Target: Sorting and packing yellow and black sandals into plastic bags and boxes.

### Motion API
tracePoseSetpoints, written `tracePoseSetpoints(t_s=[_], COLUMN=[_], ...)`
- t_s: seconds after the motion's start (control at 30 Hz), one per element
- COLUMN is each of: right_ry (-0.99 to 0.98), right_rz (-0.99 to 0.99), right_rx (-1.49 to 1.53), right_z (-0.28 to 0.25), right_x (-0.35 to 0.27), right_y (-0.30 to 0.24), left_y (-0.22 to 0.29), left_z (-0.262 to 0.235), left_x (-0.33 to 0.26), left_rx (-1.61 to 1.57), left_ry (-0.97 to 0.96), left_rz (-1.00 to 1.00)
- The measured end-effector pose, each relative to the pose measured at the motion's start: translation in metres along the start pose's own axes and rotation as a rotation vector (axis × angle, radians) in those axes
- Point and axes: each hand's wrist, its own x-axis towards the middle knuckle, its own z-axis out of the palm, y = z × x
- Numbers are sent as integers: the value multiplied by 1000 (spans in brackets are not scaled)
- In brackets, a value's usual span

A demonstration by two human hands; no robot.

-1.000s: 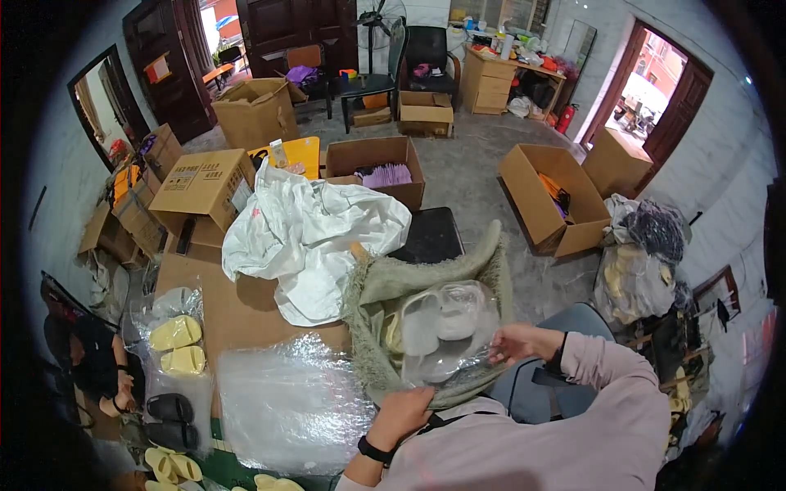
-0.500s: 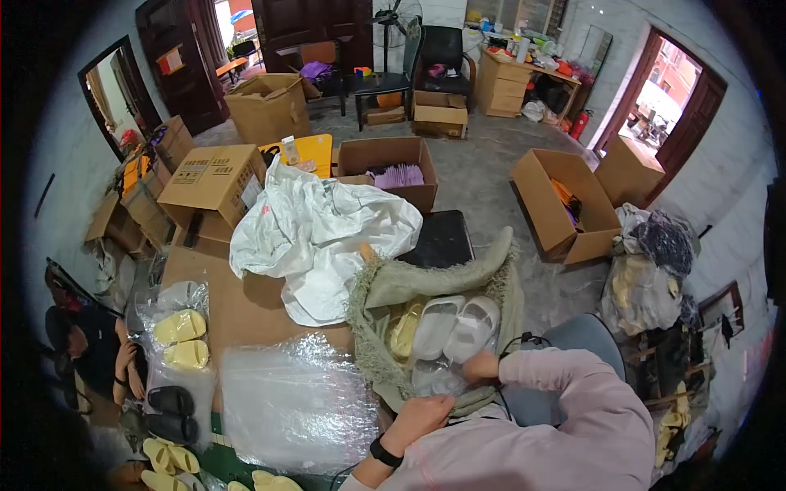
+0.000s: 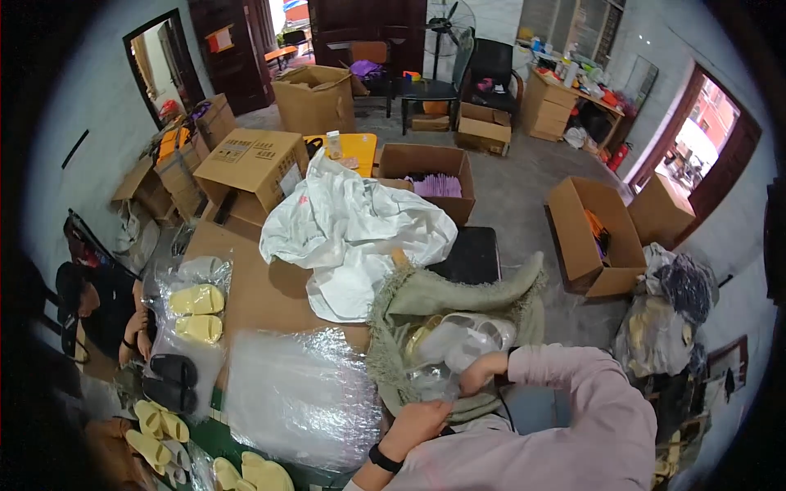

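An olive woven sack with frayed edges lies open in front of me, its thick rolled rim curving across the far side. Inside are white slippers, partly blurred, and a bit of a yellow slipper. Clear plastic bag film shows at the sack's near side. My right hand pinches this film beside the white slippers. Just left of it and nearer to me, my left hand has its fingers closed at the film's near edge. The fingertips of both hands are partly hidden.
A stack of clear plastic bags lies left of the sack. White sheeting is heaped beyond. Wrapped yellow slippers and black slippers lie at left, near another person's hands. An open carton stands on the floor at right.
The view has shifted, so the room sits further right. My hands have come closer together at the plastic film. The white slippers have tilted and moved within the sack.
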Motion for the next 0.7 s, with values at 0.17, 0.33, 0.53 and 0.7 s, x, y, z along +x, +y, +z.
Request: tracePoseSetpoints(t_s=[0.17, 0.33, 0.53, 0.7], right_ry=[995, 1089, 620, 684], right_rz=[-70, 375, 435, 618], right_rx=[391, -312, -198, -129], right_z=[-94, -86, -51, -98], right_x=[-71, -45, 56, 60], right_y=[-90, -58, -20, 1], left_y=[8, 6, -3, 4], left_z=[-5, -8, -9, -19], left_x=[7, 13, 20, 25], left_rx=[-1, 81, 82, 54], left_ry=[14, -70, 28, 113], left_rz=[25, -23, -52, -134])
